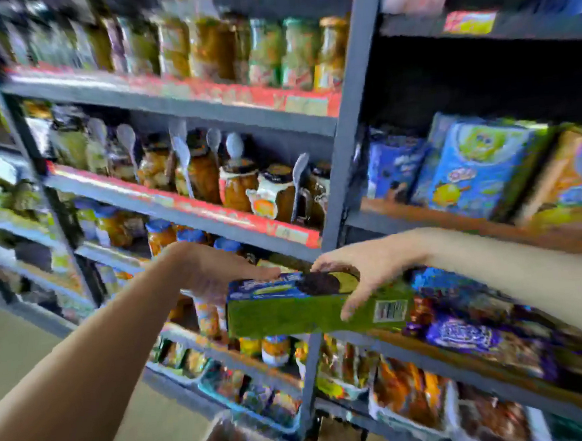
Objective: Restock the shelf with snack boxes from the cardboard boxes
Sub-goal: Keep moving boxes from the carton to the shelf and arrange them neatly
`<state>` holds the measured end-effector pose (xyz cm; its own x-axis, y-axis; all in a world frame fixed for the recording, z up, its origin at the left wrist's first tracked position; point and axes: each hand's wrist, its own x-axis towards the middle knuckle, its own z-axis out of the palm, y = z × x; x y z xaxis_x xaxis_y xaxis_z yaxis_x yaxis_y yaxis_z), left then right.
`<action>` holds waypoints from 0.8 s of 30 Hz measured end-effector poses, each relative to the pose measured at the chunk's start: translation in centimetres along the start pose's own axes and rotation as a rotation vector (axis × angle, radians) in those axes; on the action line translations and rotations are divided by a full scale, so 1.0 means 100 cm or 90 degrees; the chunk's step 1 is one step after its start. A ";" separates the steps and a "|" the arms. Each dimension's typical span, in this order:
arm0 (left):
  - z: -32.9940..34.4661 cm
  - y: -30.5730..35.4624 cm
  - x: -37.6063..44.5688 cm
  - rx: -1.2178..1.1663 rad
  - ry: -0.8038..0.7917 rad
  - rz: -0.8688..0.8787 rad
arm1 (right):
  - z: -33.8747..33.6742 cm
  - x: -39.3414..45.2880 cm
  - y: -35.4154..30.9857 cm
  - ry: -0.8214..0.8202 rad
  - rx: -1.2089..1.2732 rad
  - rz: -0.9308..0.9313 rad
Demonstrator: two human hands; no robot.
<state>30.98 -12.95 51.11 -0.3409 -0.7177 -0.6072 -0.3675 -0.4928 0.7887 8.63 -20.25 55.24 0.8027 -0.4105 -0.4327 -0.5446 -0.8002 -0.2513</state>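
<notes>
Green and blue, the snack box (310, 305) hangs level between your two hands in open air, just in front of the grey upright post (346, 146): your left hand (214, 275) cups its left end with the thumb along the top edge, and your right hand (359, 267) grips over the top, thumb hooked down the green front face. Behind the box runs the wooden shelf edge (467, 352) with purple packs (466, 337) crowding it. Farther up, blue cartons (470, 168) lean under a dark open gap, and jars (245, 185) fill the left bay.
</notes>
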 end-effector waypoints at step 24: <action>0.151 0.390 -0.035 0.854 0.889 0.888 | -0.210 -0.375 0.072 0.551 -0.230 0.262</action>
<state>4.80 -22.22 82.53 -0.4381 -0.2643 0.8592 -0.8518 0.4274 -0.3029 -20.27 -19.82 87.83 0.5482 -0.7434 0.3833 -0.8266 -0.5513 0.1131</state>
